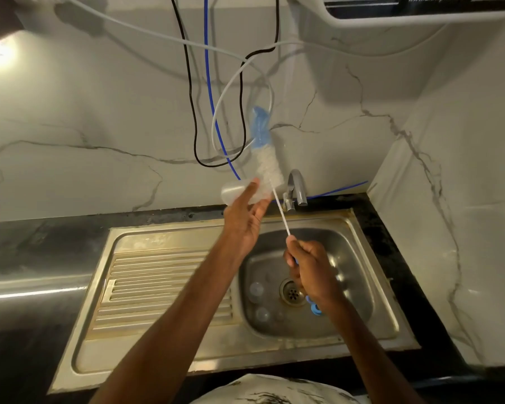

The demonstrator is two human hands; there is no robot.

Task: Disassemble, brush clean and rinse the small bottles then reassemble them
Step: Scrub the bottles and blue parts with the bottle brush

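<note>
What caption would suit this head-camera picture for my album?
Over a steel sink, the left hand holds a clear bottle while the right hand grips a long bottle brush.

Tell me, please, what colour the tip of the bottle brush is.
Blue; the brush tip shows best in the head view.

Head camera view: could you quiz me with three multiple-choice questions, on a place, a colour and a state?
1. Where do the loose clear pieces lie? A draining board; B sink basin; C counter.
2. What colour is the tip of the brush? A red; B blue; C green.
3. What is the right hand doing? A gripping the brush handle; B turning the tap; C resting open.
1 B: they sit left of the drain. 2 B: a blue tip tops the white bristles. 3 A: it is curled round the handle, while the left hand holds the bottle.
</note>
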